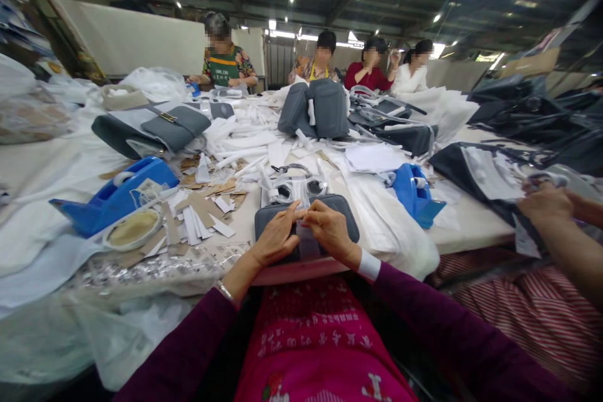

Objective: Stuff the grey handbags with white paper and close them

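A dark grey-blue bag (346, 207) lies at the table's near edge, right in front of me. White wrapping and two ring-shaped metal fittings (315, 187) show along its far side, and a clear strip (308, 244) runs down its near face. My left hand (277, 233) rests over the bag's middle, fingertips drawn together at the white wrapping. Close against it, my right hand (330, 231) has its fingers curled in a pinch. Whatever small piece sits between the two hands' fingertips is too hidden to name.
Blue tape dispensers stand to the left (122, 191) and right (414, 191). Cardboard scraps (202, 210) and a tape roll (132, 229) lie left. Grey bags (330, 107) and white foam fill the table's middle. A co-worker's hands (549, 204) work at right; several people sit opposite.
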A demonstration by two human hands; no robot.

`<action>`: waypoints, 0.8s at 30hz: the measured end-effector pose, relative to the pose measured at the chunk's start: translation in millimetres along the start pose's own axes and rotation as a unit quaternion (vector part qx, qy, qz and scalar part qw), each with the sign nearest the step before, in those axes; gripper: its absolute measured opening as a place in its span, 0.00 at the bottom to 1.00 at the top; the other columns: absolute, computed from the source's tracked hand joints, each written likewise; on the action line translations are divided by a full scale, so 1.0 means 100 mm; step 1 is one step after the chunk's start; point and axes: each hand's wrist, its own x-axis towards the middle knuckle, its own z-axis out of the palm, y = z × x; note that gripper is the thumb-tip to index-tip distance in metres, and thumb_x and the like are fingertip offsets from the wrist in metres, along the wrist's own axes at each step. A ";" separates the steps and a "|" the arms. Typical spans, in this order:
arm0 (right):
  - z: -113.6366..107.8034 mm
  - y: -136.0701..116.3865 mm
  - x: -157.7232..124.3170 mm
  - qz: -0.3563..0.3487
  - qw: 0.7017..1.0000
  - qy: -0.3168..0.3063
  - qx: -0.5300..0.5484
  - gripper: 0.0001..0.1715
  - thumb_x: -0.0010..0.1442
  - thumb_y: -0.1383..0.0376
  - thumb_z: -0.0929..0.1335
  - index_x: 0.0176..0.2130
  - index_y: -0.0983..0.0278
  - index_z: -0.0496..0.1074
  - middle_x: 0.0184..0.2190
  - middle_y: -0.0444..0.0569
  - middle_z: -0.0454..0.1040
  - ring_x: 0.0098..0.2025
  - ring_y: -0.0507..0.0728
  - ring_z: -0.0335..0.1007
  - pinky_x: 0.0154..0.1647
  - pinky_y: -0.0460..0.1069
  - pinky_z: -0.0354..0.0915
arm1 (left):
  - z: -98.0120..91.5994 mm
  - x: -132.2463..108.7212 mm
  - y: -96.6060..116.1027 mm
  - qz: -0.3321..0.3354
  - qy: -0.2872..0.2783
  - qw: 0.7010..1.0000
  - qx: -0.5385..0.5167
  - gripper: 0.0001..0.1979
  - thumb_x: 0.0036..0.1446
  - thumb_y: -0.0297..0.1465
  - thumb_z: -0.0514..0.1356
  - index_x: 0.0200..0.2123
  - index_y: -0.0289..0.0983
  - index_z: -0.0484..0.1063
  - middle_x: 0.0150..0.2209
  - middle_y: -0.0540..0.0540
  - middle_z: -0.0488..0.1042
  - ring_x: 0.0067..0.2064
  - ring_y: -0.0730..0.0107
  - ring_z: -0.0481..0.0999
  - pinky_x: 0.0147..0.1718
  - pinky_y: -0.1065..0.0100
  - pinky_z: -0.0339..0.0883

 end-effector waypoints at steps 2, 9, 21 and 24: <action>0.02 0.01 0.01 0.013 1.000 -0.007 -0.004 0.12 0.62 0.65 0.64 0.34 0.56 0.77 0.34 0.42 0.71 0.32 0.49 0.66 0.32 0.45 0.53 | -0.01 0.00 0.02 -0.002 -0.009 1.000 -0.004 0.44 0.50 0.27 0.56 0.67 0.34 0.36 0.59 0.39 0.65 0.60 0.54 0.62 0.59 0.51 0.57; 0.06 0.04 0.05 0.022 0.997 -0.028 -0.067 0.11 0.61 0.66 0.64 0.37 0.56 0.75 0.35 0.45 0.69 0.37 0.53 0.64 0.29 0.47 0.53 | 0.06 0.03 0.00 -0.015 -0.007 1.000 0.017 0.49 0.50 0.30 0.61 0.67 0.37 0.32 0.57 0.41 0.67 0.58 0.54 0.63 0.57 0.54 0.60; -0.02 0.15 0.39 0.020 0.982 -0.141 -0.124 0.11 0.57 0.65 0.68 0.42 0.63 0.67 0.43 0.52 0.71 0.45 0.59 0.66 0.35 0.49 0.63 | 0.05 0.06 0.09 0.023 0.020 0.997 0.073 0.33 0.56 0.31 0.59 0.61 0.34 0.50 0.59 0.34 0.59 0.61 0.54 0.60 0.59 0.51 0.59; -0.04 0.19 0.47 0.012 0.980 -0.155 -0.124 0.08 0.56 0.65 0.69 0.39 0.63 0.70 0.40 0.50 0.74 0.41 0.59 0.71 0.34 0.48 0.63 | 0.11 -0.03 0.16 0.071 0.013 0.984 0.162 0.17 0.60 0.26 0.55 0.53 0.33 0.64 0.54 0.36 0.67 0.58 0.54 0.63 0.58 0.51 0.61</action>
